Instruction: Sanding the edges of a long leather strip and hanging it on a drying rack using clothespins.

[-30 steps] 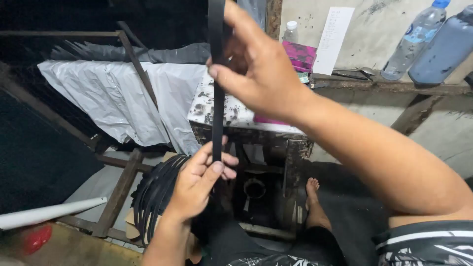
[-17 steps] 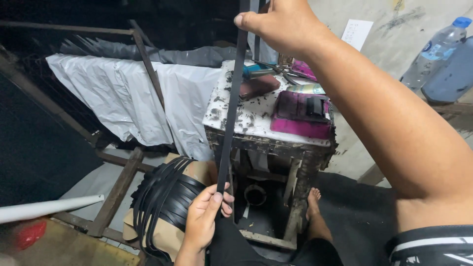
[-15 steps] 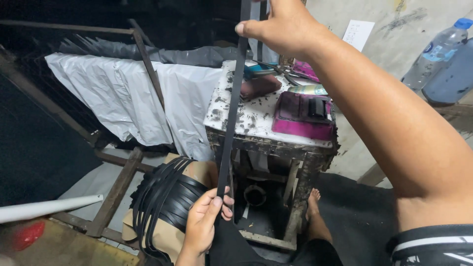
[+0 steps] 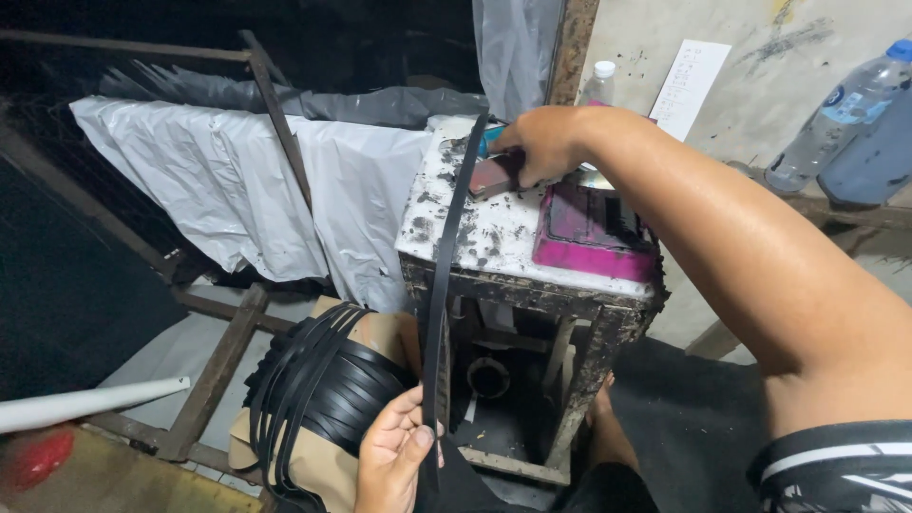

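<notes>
Black strip (image 4: 445, 285): pinched near by left hand (image 4: 394, 456), clamped far by right hand (image 4: 541, 142) on stained table (image 4: 494, 242) | long axis near-to-far, right end higher | strip bundle (image 4: 323, 389) left.

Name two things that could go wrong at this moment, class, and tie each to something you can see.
1. The black strip runs taut between the left hand and the right hand; it could slip from the pinch and whip back.
2. The right hand rests on the ink-spattered stand top beside the magenta tray, so it may pick up stains or nudge the tray.
</notes>
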